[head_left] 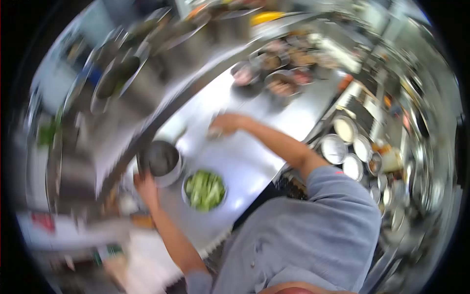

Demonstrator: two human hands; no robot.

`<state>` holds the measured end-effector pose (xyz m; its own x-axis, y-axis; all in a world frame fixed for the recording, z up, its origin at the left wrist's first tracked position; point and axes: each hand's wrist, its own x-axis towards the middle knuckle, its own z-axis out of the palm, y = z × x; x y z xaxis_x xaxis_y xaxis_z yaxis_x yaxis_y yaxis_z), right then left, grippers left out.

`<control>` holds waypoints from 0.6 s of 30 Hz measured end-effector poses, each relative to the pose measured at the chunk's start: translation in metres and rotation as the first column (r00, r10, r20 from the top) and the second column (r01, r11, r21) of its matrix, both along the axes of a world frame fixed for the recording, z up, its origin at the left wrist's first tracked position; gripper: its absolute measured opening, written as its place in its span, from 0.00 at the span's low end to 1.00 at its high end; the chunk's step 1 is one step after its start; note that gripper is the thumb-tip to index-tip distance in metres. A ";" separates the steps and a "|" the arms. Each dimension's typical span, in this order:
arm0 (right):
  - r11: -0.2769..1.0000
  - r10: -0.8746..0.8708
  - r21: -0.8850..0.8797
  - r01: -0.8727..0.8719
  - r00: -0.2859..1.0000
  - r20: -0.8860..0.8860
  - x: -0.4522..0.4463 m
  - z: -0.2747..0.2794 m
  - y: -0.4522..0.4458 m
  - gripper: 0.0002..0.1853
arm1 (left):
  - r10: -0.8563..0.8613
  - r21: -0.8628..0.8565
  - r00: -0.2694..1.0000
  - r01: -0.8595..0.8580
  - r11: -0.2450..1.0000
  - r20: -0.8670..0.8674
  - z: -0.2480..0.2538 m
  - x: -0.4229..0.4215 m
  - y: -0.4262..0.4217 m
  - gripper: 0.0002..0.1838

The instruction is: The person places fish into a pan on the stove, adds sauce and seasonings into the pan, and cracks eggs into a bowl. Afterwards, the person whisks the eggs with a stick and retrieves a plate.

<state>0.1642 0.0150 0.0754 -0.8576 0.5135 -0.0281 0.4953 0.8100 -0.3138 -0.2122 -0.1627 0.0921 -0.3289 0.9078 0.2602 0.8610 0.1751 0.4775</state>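
Steel counter (254, 166) under motion blur. Left hand (144, 186): fingers curved at side of metal pot (171, 178), can't tell how firmly. Right hand (226, 123): fingers curled, any hold unclear. Bowl (224, 199) of chopped greens (204, 190) just beside pot; could spill from any sideways shove

Steel counter (259, 166), glossy with white glare (208, 98); raised metal shelf (169, 90) alongside; pale bluish wall (90, 24).

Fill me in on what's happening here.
A person's left hand is at the rim of a pot. The right hand is out over the counter; blur hides what it holds, if anything. Greens sit in a bowl beside the pot.
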 end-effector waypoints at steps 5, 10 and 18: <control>0.991 -0.016 -0.131 0.005 0.996 -0.086 0.143 0.143 -0.071 0.17 | -0.052 -0.051 0.732 0.117 0.992 0.679 0.051 0.178 -0.026 0.10; 0.831 -0.405 0.216 0.512 0.825 -0.394 0.248 0.259 -0.061 0.11 | -0.083 -0.125 0.584 0.306 0.944 0.808 0.004 0.266 -0.027 0.12; 0.505 -0.334 0.671 0.544 0.839 -0.429 0.272 0.370 0.134 0.23 | 0.104 -0.183 0.487 0.118 0.976 0.867 -0.031 0.315 -0.040 0.14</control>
